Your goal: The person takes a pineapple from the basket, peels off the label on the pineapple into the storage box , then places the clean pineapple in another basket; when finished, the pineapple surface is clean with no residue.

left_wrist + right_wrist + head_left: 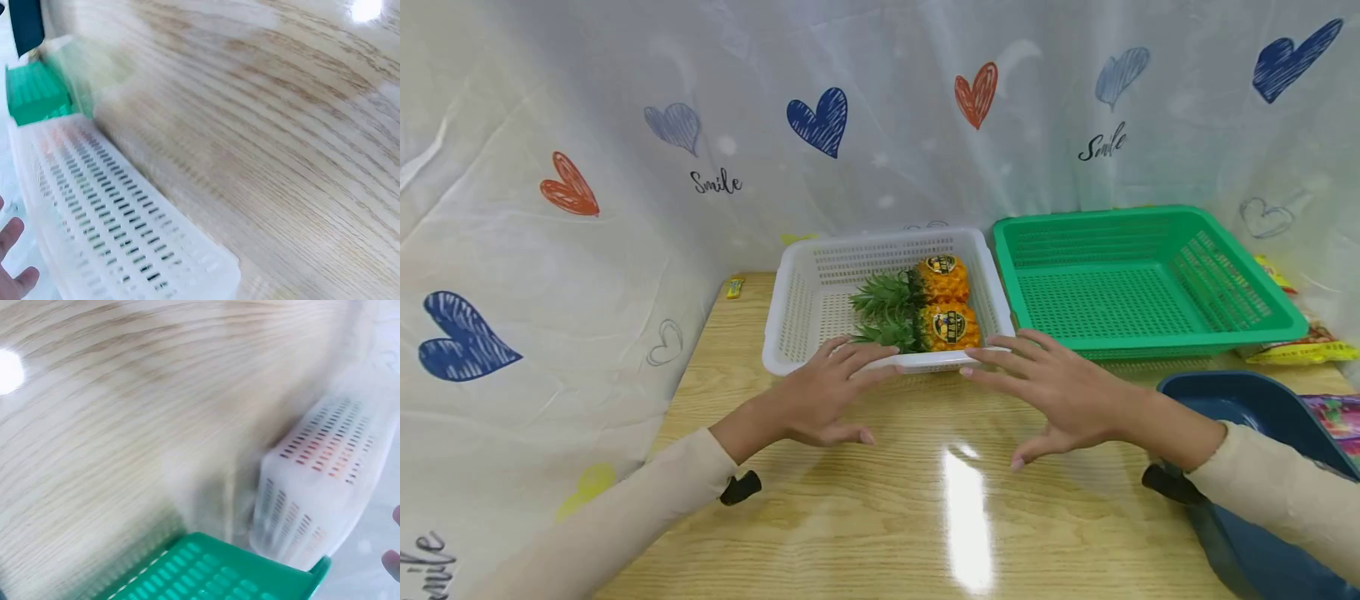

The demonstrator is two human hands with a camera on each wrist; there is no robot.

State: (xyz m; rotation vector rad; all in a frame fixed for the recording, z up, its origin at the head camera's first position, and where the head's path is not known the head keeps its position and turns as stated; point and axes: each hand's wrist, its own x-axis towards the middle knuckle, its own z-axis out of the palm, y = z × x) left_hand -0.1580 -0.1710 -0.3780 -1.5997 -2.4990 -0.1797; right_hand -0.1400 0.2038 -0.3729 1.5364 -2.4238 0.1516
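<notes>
Two pineapples, the far one (945, 280) and the near one (951, 327), lie side by side at the right of a white slotted basket (887, 240), their green leaves pointing left. In the head view my left hand (831, 392) is over the basket's near rim, fingers spread and nothing held. Opposite it, my right hand (1067, 392) is spread near the basket's front right corner, also holding nothing. Whether either hand touches the rim, I cannot tell. A few left fingertips (12, 240) show beside the white basket in the left wrist view.
To the right of the white basket stands a green slotted basket (1097, 292) with nothing in it. A dark blue basin (1225, 390) sits at the right under my forearm, by some snack packets (1300, 353). One small yellow packet (734, 287) lies at the table's back left.
</notes>
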